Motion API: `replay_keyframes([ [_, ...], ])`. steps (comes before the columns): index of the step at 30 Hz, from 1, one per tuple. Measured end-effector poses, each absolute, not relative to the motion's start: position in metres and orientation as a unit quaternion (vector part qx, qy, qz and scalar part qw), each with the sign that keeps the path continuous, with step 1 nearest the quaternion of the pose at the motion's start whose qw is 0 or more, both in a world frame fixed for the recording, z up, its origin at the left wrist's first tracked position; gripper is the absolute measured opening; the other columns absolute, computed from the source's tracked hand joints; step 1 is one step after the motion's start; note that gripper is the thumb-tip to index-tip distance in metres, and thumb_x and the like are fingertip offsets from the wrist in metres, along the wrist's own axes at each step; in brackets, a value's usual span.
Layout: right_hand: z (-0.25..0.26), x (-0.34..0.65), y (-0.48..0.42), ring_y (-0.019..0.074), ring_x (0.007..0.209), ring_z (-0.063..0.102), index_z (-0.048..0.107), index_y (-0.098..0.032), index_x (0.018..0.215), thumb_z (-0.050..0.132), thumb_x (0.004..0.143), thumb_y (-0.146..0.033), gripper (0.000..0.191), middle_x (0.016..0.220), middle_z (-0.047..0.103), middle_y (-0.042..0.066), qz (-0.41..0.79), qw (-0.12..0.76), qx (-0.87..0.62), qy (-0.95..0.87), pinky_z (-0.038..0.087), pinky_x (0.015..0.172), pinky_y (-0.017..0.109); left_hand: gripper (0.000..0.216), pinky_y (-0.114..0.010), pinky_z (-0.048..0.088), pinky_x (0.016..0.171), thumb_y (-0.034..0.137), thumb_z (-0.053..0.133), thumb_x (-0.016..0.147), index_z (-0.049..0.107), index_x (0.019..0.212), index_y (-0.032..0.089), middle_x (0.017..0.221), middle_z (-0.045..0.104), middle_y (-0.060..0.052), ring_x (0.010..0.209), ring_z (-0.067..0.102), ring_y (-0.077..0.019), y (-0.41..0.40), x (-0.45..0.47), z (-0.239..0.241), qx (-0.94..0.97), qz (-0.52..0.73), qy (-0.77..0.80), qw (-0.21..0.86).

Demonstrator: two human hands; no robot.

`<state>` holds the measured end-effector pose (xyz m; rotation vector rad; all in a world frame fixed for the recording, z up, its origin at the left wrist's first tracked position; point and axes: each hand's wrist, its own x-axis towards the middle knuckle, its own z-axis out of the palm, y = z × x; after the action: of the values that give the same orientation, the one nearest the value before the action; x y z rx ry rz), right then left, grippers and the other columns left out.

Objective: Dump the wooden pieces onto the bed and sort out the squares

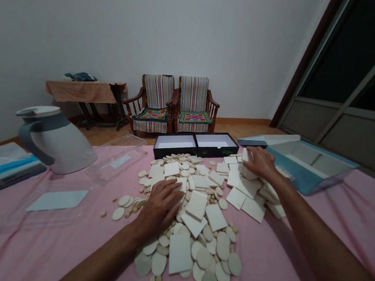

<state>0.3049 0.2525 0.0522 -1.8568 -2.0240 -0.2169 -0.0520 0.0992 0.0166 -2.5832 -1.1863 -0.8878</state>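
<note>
A big loose heap of pale wooden pieces lies before me: square tiles, round discs and small wooden cubes. My left hand rests on the heap's left side, palm down with its fingers stretched out over some tiles; what lies under the palm is hidden. At the right my right hand has its fingers closed round a few square tiles, held above a separate pile of square tiles. The hand hides part of the held tiles.
Two black-sided boxes with white insides stand behind the heap. A light-blue box is at the right. Clear plastic trays, a white-and-grey jug and a blue-white package are left on the pink cloth.
</note>
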Motion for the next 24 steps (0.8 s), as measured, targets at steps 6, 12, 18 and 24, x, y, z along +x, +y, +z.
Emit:
replay_keyframes([
  [6,0.045,0.285,0.223,0.0272,0.106,0.057,0.063,-0.019,0.117,0.052,0.079,-0.023,0.04,0.118,0.065,0.012,-0.012,0.214,-0.604,-0.767,0.039,0.091,0.041,0.023,-0.047,0.041,0.101,0.019,0.049,0.092,0.059,0.112,0.019,0.122,0.063,-0.01,0.123,0.049,-0.0249,0.1,-0.052,0.017,-0.864,-0.3,-0.394,0.093],
  [12,0.04,0.221,0.198,0.028,0.104,0.057,0.067,-0.015,0.099,0.052,0.08,-0.024,0.026,0.104,0.069,0.014,0.011,0.076,-0.573,-0.816,0.035,0.088,0.039,0.024,-0.046,0.041,0.1,0.018,0.049,0.092,0.059,0.113,0.017,0.123,0.062,-0.01,0.123,0.048,-0.025,0.101,-0.052,0.016,-0.862,-0.308,-0.388,0.105],
  [18,0.033,0.211,0.197,0.0306,0.107,0.053,0.064,-0.014,0.106,0.052,0.082,-0.029,0.031,0.108,0.066,0.016,0.012,0.064,-0.579,-0.812,0.03,0.088,0.042,0.025,-0.046,0.04,0.102,0.018,0.05,0.091,0.058,0.114,0.018,0.124,0.061,-0.01,0.124,0.047,-0.0249,0.102,-0.054,0.012,-0.865,-0.297,-0.39,0.104],
  [24,0.025,0.211,0.195,0.029,0.104,0.054,0.062,-0.014,0.107,0.055,0.079,-0.031,0.033,0.108,0.065,0.014,0.052,0.092,-0.574,-0.812,0.029,0.088,0.041,0.025,-0.046,0.04,0.102,0.019,0.049,0.092,0.058,0.115,0.019,0.124,0.061,-0.01,0.124,0.047,-0.0247,0.103,-0.054,0.011,-0.864,-0.297,-0.393,0.1],
])
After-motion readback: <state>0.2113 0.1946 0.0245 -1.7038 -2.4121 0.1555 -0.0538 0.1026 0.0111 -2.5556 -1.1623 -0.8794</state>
